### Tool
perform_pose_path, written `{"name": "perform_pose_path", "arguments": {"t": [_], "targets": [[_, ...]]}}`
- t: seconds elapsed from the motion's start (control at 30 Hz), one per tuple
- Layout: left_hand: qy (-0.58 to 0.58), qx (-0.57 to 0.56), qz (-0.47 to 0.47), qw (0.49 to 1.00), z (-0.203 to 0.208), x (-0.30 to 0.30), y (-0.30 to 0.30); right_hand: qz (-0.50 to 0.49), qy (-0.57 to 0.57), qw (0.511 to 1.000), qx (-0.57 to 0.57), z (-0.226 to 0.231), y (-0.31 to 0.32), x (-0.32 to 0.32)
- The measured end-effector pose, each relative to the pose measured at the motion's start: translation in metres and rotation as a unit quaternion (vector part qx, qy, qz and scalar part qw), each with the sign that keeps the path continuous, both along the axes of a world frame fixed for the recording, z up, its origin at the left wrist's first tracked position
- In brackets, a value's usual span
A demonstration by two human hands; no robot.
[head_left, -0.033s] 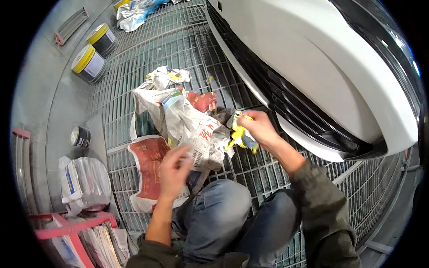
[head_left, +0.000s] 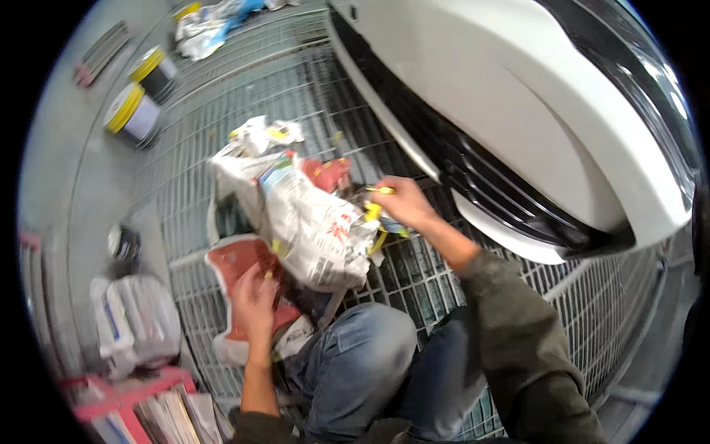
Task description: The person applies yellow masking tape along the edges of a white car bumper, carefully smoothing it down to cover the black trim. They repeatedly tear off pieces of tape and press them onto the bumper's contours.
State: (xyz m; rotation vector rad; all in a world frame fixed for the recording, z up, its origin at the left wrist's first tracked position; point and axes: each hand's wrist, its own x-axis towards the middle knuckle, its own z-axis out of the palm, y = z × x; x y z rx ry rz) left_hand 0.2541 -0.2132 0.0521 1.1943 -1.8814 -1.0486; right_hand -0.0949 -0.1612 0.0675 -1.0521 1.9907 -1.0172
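Crumpled newspaper [head_left: 314, 229] with printed red marks lies on the floor grating in front of my knees. My right hand [head_left: 405, 203] is closed in a pinch on crumpled yellow masking tape [head_left: 373, 213], at the right side of the newspaper. A red printed sheet [head_left: 228, 260] lies to the left. My left hand [head_left: 254, 303] is over this sheet, its fingers curled together and blurred. A tiny yellow speck shows at its fingertips; I cannot tell what it is.
A white car bumper [head_left: 473, 96] with a black grille [head_left: 488, 181] rises at the right. Along the left wall stand yellow-lidded tins [head_left: 133, 115], a small dark can [head_left: 124, 243], a plastic-wrapped bundle [head_left: 137, 322] and a pink rack [head_left: 118, 392] holding papers. Blue and white wrapping [head_left: 203, 29] lies far off.
My left hand has moved down and left, away from the newspaper's edge, and its fingers have curled. My right hand has shifted slightly left and up with the yellow tape. The view has tilted slightly.
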Motion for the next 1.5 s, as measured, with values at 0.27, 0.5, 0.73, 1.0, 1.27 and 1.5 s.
{"name": "perform_pose_path", "arguments": {"t": [0.27, 0.5, 0.73, 1.0, 1.27, 1.5], "targets": [[-0.108, 0.318, 0.154, 0.929, -0.219, 0.128, 0.019, 0.116, 0.019, 0.988, 0.099, -0.172, -0.071, 0.051], [0.051, 0.292, 0.227, 0.928, -0.23, 0.115, 0.008, 0.382, -0.193, 0.904, 0.003, -0.11, -0.088, 0.255], [0.134, 0.369, 0.243, 0.887, -0.146, 0.14, -0.027, 0.306, 0.123, 0.934, -0.14, -0.074, -0.088, 0.325], [0.215, 0.39, 0.239, 0.863, -0.028, 0.119, -0.131, 0.302, 0.049, 0.945, -0.117, 0.045, -0.173, 0.309], [0.248, 0.443, 0.27, 0.818, 0.074, 0.125, -0.203, 0.266, -0.006, 0.961, -0.074, 0.149, -0.242, 0.297], [0.227, 0.468, 0.288, 0.804, 0.121, 0.158, -0.287, 0.129, -0.482, 0.862, 0.087, 0.152, -0.318, 0.243]]}}
